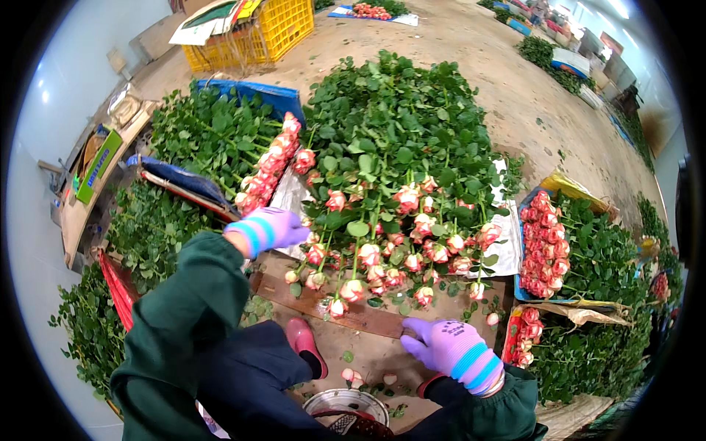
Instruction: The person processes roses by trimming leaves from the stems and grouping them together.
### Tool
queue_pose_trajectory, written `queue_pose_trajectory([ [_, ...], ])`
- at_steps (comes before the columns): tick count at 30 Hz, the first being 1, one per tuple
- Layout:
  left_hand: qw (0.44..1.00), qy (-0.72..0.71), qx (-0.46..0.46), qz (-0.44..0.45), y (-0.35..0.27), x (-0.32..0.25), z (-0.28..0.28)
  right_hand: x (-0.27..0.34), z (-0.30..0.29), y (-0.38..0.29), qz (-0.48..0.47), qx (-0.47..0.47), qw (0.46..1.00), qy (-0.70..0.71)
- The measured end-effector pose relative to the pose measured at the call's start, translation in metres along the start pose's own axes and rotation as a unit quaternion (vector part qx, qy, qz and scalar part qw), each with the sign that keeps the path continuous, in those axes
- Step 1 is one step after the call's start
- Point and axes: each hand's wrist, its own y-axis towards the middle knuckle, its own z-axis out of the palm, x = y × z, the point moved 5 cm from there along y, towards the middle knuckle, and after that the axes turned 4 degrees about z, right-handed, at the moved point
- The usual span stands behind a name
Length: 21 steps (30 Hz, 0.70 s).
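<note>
My left hand [267, 229], in a purple knitted glove with blue bands, is at the left edge of a large pile of leafy cut roses [397, 132]. Its fingertips are beside pink-and-cream rose blooms [316, 253]; whether they grip a stem is hidden. Lower right, my right hand [447, 348], gloved alike, hovers near the end of a wooden board [353, 320]. Its fingers are slightly bent and apart, with nothing seen between them. The blooms point towards me over the board, and the stems run away from me.
Roses with aligned heads [270, 165] fill a blue-sided holder on the left. More rows of roses [545, 245] lie in holders on the right. A round metal stool [347, 398] is below me. A yellow plastic crate [284, 30] stands at the back.
</note>
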Motion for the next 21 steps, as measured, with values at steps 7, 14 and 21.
queue_pose_trajectory([
  [7, 0.957, 0.277, -0.065, -0.062, 0.128, -0.119, 0.049, -0.034, -0.011, -0.01, -0.007, -0.105, 0.994, -0.028],
  [14, 0.893, 0.317, -0.276, -0.162, 0.165, -0.077, 0.131, -0.053, -0.014, -0.016, -0.001, -0.108, 0.994, -0.028],
  [21, 0.931, 0.062, -0.349, -0.09, 0.114, -0.157, 0.041, -0.056, -0.013, -0.025, 0.017, -0.088, 0.996, -0.029],
])
